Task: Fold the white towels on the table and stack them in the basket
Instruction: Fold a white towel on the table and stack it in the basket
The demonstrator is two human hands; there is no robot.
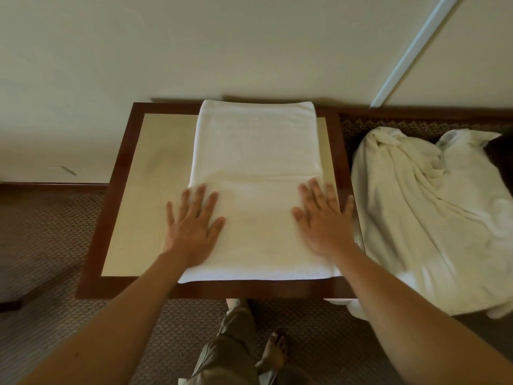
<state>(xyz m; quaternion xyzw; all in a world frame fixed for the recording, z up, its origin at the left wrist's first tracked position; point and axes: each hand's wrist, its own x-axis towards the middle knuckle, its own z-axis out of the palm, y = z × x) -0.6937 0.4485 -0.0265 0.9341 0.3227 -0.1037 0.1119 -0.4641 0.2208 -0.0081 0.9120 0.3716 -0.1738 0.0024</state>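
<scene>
While both palms lie flat w/ fingers straight and spread, neither hand grips anything: the left hand presses on the near-left part of the folded white terry towel, and the right hand presses on its near-right part, thumb pointing inward, little finger reaching past the towel's right edge. The towel is a long rectangle, laid lengthwise away from the person, w/ a crosswise fold line just beyond the fingertips; its far end overhangs the far rim and its near edge sits on the near rim. It lies on the square table w/ dark wood frame and cream inset top, right of centre. Just beside the table, to the right, a crumpled heap of white towels lies bunched and creased. Under the near table edge, a bare foot and an olive trouser leg stand on the brown patterned carpet. A cream wall backs the table.
</scene>
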